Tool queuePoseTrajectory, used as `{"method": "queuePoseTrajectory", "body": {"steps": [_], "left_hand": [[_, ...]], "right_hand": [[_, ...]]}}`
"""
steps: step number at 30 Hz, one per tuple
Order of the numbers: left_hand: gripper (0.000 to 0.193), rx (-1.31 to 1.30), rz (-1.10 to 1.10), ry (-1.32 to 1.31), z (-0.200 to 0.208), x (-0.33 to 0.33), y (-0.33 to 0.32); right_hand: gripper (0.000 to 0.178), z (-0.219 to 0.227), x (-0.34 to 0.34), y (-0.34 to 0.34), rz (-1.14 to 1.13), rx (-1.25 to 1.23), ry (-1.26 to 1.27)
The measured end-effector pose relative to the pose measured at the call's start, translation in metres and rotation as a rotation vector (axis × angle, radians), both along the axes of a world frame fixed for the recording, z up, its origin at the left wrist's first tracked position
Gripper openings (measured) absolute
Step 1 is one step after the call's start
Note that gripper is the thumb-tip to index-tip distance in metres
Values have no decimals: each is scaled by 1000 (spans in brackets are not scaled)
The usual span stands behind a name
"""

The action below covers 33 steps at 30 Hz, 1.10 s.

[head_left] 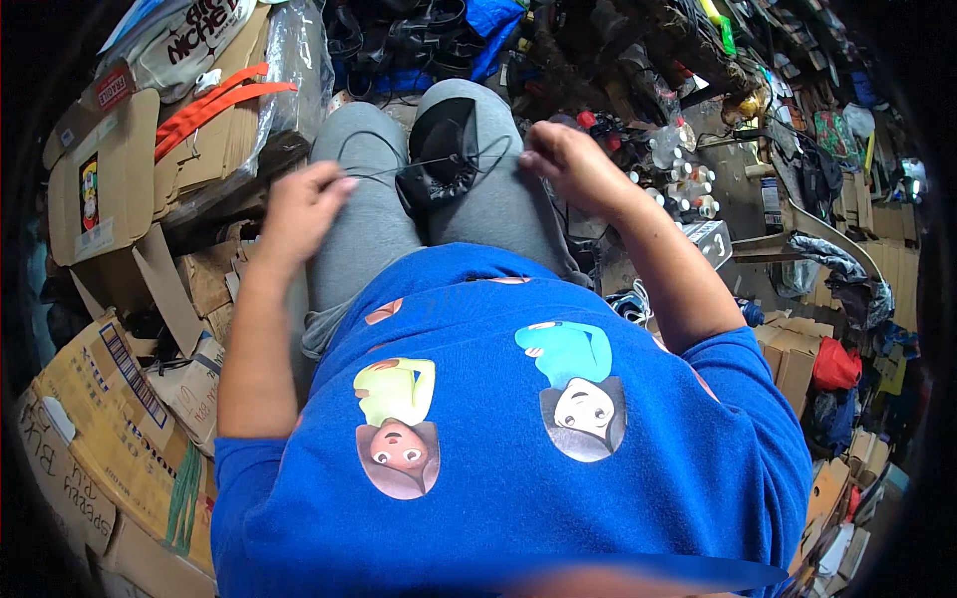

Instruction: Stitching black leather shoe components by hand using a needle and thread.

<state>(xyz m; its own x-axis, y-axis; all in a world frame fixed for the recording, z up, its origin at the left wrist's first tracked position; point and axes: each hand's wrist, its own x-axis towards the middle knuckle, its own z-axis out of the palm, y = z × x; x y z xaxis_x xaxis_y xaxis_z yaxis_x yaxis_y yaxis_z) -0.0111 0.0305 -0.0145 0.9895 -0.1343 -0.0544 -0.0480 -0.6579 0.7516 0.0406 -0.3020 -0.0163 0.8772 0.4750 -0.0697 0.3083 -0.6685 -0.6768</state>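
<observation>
A black lace-up shoe (439,154) rests on my grey-trousered thighs, its laced part toward me. Its thin black shoelace (409,166) spreads out to both sides from a crossing over the shoe, with loose loops above each thigh. My left hand (307,204), slightly blurred, pinches one end of the lace beside my left thigh. On the other side my right hand (576,164) is closed with the fingertips toward the shoe, and the lace's other end runs to them. The shoe itself is touched by neither hand.
Cardboard boxes (105,189) and flattened cartons crowd my left, with orange straps (219,100) on top. Small white-capped bottles (688,184) stand beyond my right forearm, near a metal-edged stand (768,244). Dark shoes (399,40) and blue plastic (493,35) lie past my knees.
</observation>
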Motion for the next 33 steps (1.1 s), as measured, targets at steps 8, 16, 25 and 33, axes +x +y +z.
{"method": "queuePoseTrajectory", "body": {"steps": [8,16,25,33], "left_hand": [[20,-535,536,135,-9,-37,109],[37,-83,-239,-317,23,30,-46],[30,22,-498,-72,-3,85,-83],[29,-306,-508,409,-15,94,-81]], "right_hand": [[17,-27,22,-66,-78,-51,-127],[11,15,33,10,78,197,98],[15,4,42,21,296,105,-104],[17,-16,25,21,153,287,110]]}}
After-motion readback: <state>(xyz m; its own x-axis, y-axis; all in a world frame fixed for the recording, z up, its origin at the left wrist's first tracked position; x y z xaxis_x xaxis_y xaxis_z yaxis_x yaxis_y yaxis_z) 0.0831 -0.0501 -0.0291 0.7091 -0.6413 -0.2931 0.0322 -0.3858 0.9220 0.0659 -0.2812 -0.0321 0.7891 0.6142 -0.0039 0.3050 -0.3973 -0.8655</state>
